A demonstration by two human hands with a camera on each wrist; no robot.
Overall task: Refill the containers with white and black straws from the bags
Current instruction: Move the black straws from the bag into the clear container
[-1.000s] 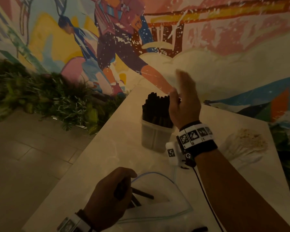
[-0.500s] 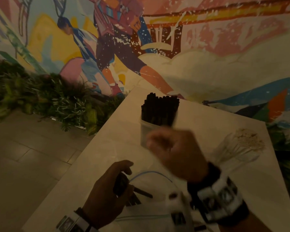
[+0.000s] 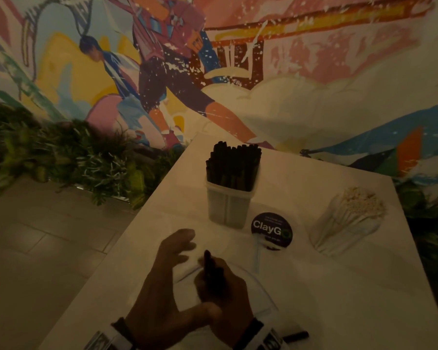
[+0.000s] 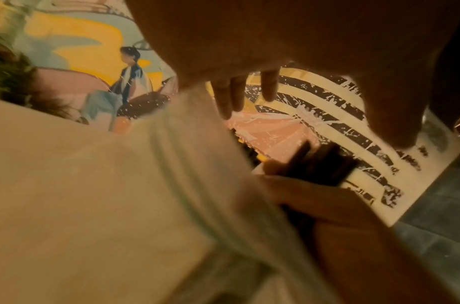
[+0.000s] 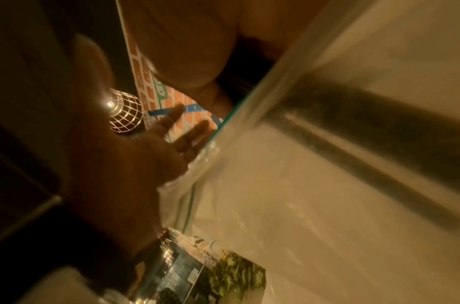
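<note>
Head view: ClayGo sticker (image 3: 272, 229) lies between container (image 3: 228, 207) and white straws (image 3: 352, 218).

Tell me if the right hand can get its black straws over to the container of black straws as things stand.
Probably yes. The right hand grips a few black straws near the table's front; bare tabletop lies between it and the container. The left hand sits off to the side, not in the way.
</note>
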